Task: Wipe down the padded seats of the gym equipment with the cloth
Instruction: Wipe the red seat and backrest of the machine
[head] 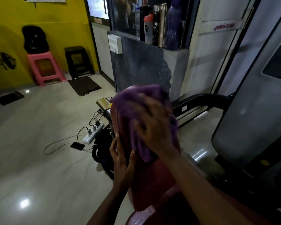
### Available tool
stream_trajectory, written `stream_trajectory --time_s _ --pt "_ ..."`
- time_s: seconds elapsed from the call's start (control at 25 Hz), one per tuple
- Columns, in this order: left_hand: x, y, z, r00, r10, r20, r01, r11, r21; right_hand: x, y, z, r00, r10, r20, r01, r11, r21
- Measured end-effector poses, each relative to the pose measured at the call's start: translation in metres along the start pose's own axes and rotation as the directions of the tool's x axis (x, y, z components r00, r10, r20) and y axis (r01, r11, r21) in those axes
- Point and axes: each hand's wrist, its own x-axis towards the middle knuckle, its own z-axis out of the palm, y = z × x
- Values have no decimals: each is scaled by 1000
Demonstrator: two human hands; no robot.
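A dark red padded seat [154, 181] of a gym machine runs from the bottom centre up to mid-frame. A purple cloth [136, 103] is draped over its upper end. My right hand [154, 127] lies flat on the cloth, fingers spread, pressing it onto the pad; the hand is blurred. My left hand [120, 153] grips the left edge of the pad just below the cloth, thumb on the pad face. The pad's top is hidden under the cloth.
A power strip [93, 133] with chargers, cables and a phone [77, 145] lie on the tiled floor left of the seat. A black machine frame [201, 101] and grey shroud [250, 111] stand right. Bottles [162, 21] line a ledge behind. Pink stool [45, 69] and black stool [78, 60] by the yellow wall.
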Motion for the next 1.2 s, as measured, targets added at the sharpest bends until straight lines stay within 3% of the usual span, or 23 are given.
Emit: stream_trajectory --time_s 0.08,0.16,0.28,0.4,0.56,0.68,0.8,0.92,1.0,1.2 --pt "0 0 -1 999 39 -1 -39 998 -44 13 -18 15 946 -253 201 267 963 -46" --pt "0 2 -3 1000 14 7 -13 998 -68 32 -12 25 931 -287 227 308 949 -63" --pt "-1 5 -6 997 -60 55 65 993 -95 73 0 26 959 -220 178 229 973 -31" --pt "-3 2 -7 997 -41 64 45 997 -56 96 16 21 959 -143 245 152 988 -19" --pt "-3 3 -6 995 -67 69 69 997 -35 110 53 15 945 72 320 -102 992 78" --pt "-3 5 -4 995 -74 64 75 997 -13 109 76 15 890 257 376 -314 944 98" --pt "-3 3 -4 997 -60 55 61 998 -16 89 96 14 805 495 328 -575 787 225" --pt "-1 -2 -2 999 -25 29 26 999 -33 49 110 20 628 709 320 -775 534 337" --pt "0 -7 -1 1000 -11 21 12 1000 -20 15 115 26 544 775 323 -829 436 350" --pt "4 -14 -10 996 5 91 -5 1000 1 -61 111 29 466 839 282 -851 338 402"
